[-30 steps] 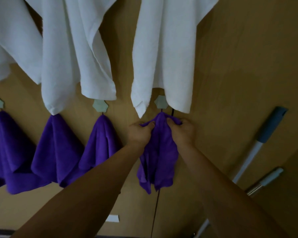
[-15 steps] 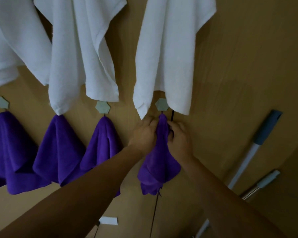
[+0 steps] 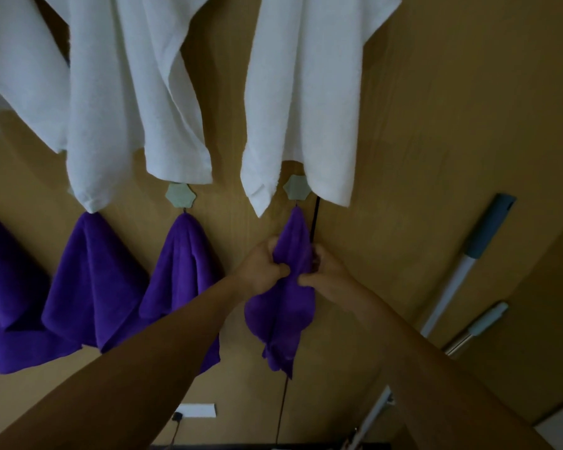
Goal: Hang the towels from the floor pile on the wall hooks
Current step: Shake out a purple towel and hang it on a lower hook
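- On the wall in the head view, you had the purple towel (image 3: 291, 254) hanging by its tip from the rightmost hook (image 3: 295, 187), so the hanging step looked nearly done.
- Your left hand (image 3: 260, 264) and right hand (image 3: 322, 274) each pinched the towel's gathered middle, just below the hook.
- Next, you likely needed to let go gently, checking that it held.

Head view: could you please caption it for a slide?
Both hands settle a purple towel on a wall hook.
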